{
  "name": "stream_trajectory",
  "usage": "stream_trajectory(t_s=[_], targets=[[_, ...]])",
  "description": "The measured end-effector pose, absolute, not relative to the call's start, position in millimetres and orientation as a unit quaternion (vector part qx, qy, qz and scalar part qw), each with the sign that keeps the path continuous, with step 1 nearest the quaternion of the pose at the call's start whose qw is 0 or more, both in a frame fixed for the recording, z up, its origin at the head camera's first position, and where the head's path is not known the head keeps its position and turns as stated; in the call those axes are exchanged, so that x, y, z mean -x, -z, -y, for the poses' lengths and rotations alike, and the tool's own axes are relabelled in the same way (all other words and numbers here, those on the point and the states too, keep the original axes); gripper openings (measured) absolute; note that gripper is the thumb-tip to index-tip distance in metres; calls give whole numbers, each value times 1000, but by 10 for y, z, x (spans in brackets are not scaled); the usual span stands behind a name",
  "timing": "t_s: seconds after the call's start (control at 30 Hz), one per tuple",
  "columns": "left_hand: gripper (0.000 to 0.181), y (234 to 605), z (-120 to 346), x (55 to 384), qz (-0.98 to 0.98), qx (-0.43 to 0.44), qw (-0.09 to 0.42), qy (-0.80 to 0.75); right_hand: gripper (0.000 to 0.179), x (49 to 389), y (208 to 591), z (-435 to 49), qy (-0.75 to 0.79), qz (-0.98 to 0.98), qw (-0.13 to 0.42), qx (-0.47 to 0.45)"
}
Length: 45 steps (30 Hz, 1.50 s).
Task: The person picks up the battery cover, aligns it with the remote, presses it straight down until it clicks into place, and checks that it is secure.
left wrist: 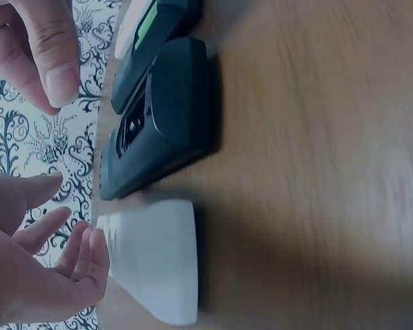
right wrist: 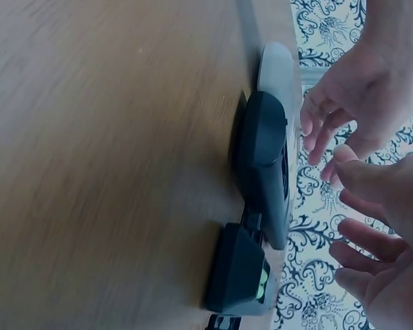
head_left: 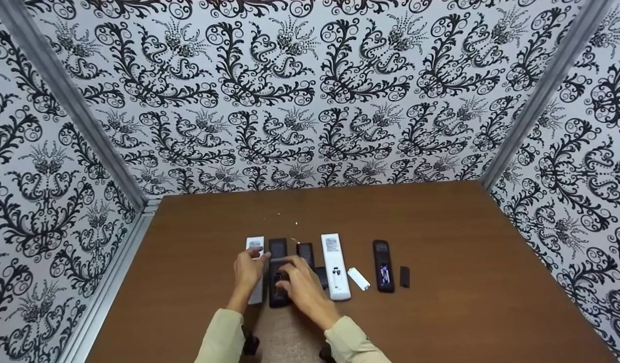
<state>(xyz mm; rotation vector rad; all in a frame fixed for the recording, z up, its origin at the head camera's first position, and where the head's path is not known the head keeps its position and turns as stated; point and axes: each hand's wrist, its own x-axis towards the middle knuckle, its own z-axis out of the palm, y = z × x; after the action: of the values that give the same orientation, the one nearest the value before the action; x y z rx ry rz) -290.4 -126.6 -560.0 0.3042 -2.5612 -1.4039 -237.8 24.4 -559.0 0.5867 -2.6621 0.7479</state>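
Note:
My left hand (head_left: 247, 272) hovers over the leftmost white remote control (head_left: 255, 296), fingers loosely bent, with nothing visible in its grip. To its right, my right hand (head_left: 304, 288) is above a black remote control (head_left: 278, 301) lying back up. In the left wrist view that black remote (left wrist: 168, 110) shows an uncovered battery compartment, and the white remote (left wrist: 158, 254) lies beside it. The right wrist view has the right hand (right wrist: 392, 254) with spread, slightly curved fingers, apart from the remotes. Another black remote (right wrist: 237, 275) there shows green batteries; the right hand partly hides it in the head view.
Right of the hands lie a white remote (head_left: 335, 267) with its compartment uncovered, a white battery cover (head_left: 358, 279), a black remote (head_left: 383, 262) with batteries showing, and a black cover (head_left: 404, 277). Patterned walls (head_left: 299, 101) enclose the brown table (head_left: 451, 242).

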Motion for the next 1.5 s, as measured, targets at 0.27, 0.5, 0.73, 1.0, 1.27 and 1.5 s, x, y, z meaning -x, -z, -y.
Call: stream_trajectory(t_s=[0.27, 0.5, 0.73, 1.0, 1.27, 1.5], targets=[[32, 5565, 1157, 2933, 873, -94, 114, 464, 28, 2402, 5651, -323, -256, 930, 173, -198], [34, 5555, 1026, 2949, 864, -107, 87, 484, 29, 2419, 5721, -395, -238, 934, 189, -190], [36, 5583, 923, 2966, 876, -114, 88, 461, 31, 2409, 5764, -432, -214, 936, 202, -196], [45, 5629, 825, 2967, 901, -136, 73, 405, 22, 2417, 5802, -414, -191, 947, 193, -174], [51, 5679, 794, 2956, 919, -131, 60, 367, 12, 2418, 5883, -407, -169, 948, 206, -171], [44, 5715, 782, 2948, 932, -106, 87, 335, 4, 2411, 5931, -380, -149, 953, 196, -175]])
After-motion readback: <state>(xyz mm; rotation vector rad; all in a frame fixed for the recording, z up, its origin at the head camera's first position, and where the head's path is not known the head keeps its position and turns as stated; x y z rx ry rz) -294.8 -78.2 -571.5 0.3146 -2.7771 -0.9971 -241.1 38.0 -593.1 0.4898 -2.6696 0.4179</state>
